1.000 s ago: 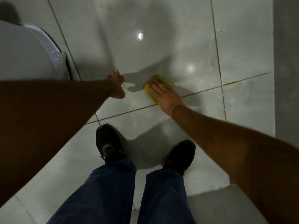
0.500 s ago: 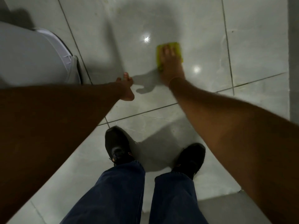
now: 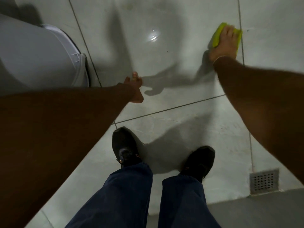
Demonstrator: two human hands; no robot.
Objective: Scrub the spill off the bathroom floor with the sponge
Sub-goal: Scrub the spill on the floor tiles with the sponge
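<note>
A yellow-green sponge (image 3: 216, 36) lies flat on the glossy grey floor tiles (image 3: 164, 63) at the upper right, across a grout line. My right hand (image 3: 226, 45) presses down on it with the fingers spread over its top. My left hand (image 3: 135, 88) hangs over the floor in the middle of the view, fingers loosely apart and holding nothing. A faint yellowish smear (image 3: 130, 5) shows on the tile at the top centre; no other spill stands out in the dim light.
A white toilet (image 3: 37, 53) fills the upper left. My black shoes (image 3: 125, 145) and blue trouser legs stand at the bottom centre. A square metal floor drain (image 3: 264, 181) sits at the lower right, next to a darker grey strip of floor.
My right hand has pushed the sponge away from my feet and then far to the right, across the tile. My left hand has stayed nearly in place.
</note>
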